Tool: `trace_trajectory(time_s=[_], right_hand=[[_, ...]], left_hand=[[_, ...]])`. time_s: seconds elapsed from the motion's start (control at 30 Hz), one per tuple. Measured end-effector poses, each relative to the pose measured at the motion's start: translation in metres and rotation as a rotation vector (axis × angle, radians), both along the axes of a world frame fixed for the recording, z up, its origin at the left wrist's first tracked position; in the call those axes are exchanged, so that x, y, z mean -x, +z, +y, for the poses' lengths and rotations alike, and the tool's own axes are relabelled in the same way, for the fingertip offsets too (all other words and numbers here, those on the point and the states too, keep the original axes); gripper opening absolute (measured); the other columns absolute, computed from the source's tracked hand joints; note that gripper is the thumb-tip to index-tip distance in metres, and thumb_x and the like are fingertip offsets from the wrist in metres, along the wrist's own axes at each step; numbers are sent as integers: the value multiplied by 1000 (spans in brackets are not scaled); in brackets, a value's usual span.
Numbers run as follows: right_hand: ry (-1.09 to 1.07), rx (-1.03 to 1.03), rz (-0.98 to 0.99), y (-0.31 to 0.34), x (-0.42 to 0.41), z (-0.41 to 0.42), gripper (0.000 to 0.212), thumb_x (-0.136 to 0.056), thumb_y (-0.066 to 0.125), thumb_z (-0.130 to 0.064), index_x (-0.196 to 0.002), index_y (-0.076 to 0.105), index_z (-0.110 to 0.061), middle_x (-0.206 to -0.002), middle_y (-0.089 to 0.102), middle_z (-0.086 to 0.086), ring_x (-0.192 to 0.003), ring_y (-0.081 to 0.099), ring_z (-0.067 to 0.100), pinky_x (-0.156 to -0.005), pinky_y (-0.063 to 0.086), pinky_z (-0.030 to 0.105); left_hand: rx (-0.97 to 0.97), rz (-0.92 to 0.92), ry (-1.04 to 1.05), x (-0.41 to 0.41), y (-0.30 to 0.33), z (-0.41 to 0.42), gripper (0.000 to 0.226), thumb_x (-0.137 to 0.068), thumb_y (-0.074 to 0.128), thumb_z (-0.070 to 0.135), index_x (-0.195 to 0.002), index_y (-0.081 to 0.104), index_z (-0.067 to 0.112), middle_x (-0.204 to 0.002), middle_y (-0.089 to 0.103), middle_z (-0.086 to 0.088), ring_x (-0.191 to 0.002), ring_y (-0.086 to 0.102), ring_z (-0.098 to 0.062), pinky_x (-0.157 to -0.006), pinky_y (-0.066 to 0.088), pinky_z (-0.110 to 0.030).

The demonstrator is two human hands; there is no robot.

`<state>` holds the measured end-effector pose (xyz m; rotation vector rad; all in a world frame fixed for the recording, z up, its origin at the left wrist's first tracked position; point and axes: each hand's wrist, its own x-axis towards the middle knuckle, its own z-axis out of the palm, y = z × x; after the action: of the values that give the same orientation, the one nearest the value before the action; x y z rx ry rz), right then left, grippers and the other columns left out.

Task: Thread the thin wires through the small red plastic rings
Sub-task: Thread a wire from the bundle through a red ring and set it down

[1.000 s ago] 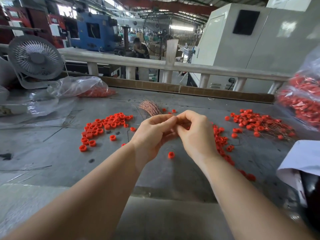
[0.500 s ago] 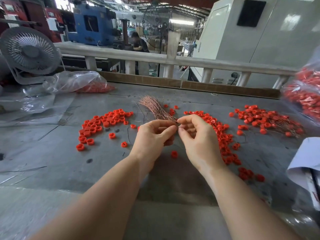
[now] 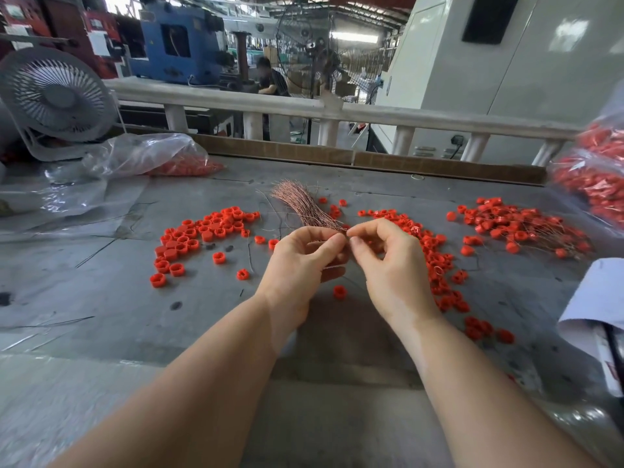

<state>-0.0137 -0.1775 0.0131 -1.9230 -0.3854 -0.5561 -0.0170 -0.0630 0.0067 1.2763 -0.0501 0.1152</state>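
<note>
Over a grey bench (image 3: pixel 101 298), left hand (image 3: pixel 297 265) gripping a copper wire bundle (image 3: pixel 304 207) at its base, right hand (image 3: pixel 388 261) pinching one strand. Probably light and springy, easily kinked; best held near the tip. Loose red rings (image 3: pixel 202 231) either side of the bundle.

rings (image 3: pixel 189 243): red plastic, smooth | wires (image 3: pixel 304 206): coppery metal, shiny | table (image 3: pixel 101 298): grey, matt, scuffed

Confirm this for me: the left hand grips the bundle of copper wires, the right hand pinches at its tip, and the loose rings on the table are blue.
Wrong on the colour only. The head view shows the loose rings on the table are red, not blue. The rest stands: the left hand grips the bundle of copper wires, and the right hand pinches at its tip.
</note>
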Motion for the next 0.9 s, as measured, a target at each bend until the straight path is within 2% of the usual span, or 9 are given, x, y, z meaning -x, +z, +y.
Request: trace_trajectory(time_s=[0.13,0.27,0.33,0.43,0.53,0.6,0.7,0.8,0.9], right_hand=[[-5,-86,26,2,0,2,6,-88,61,-12,-92,64,-15,-80,62,-11,-73,57,0,-68,43,7],[90,-101,160,0,2,4,14,-88,60,-28,-98,65,-21,-89,68,-7,-86,63,5,-79,48,19],[125,-80,211,-2,2,4,12,-89,58,-33,-94,66,-27,-87,69,-8,-84,63,7,-79,50,28],[179,-98,225,-3,2,3,15,-90,56,-32,-92,68,-24,-77,68,-10,-72,61,0,-67,46,22],[299,-236,297,-1,2,2,19,-89,55,-29,-92,69,-17,-73,70,-7,-69,64,2,-61,47,16],[407,-356,372,0,2,1,29,-85,54,-31,-95,69,-9,-81,72,4,-76,68,11,-64,50,19],[485,-439,445,2,2,-1,32,-88,52,-23,-107,65,0,-96,70,17,-88,67,20,-72,52,24],[474,-450,448,3,2,-1,27,-91,51,-14,-108,64,2,-98,69,19,-88,67,20,-71,53,25],[452,-452,425,3,2,-2,22,-89,52,-11,-103,66,0,-96,68,20,-86,66,23,-77,55,32]], left_hand=[[-70,-46,19,4,4,-3,6,-89,57,5,-87,62,7,-73,65,-8,-62,58,-10,-59,51,-18],[-189,-111,2,10,6,-5,12,-89,58,5,-95,67,0,-93,68,-26,-78,61,-24,-79,54,-34],[-237,-143,4,13,7,-7,12,-89,56,2,-92,68,1,-93,69,-25,-80,63,-25,-81,54,-38],[-282,-180,16,13,6,-8,13,-89,56,0,-85,68,5,-83,71,-16,-74,65,-18,-73,56,-29],[-248,-184,1,13,7,-6,15,-87,58,-3,-78,67,5,-67,69,-3,-61,65,-9,-58,53,-18],[-225,-186,-1,13,8,-6,15,-84,60,-2,-76,67,8,-60,68,3,-57,65,-7,-56,51,-15],[-242,-198,20,13,9,-6,13,-83,62,-2,-79,68,8,-65,70,-2,-63,68,-13,-62,56,-22],[-292,-213,51,12,7,-6,10,-83,62,-3,-87,69,3,-81,71,-17,-76,69,-27,-75,58,-34],[-303,-234,53,12,6,-6,14,-82,62,-5,-85,69,7,-81,71,-15,-75,69,-22,-73,58,-30]])
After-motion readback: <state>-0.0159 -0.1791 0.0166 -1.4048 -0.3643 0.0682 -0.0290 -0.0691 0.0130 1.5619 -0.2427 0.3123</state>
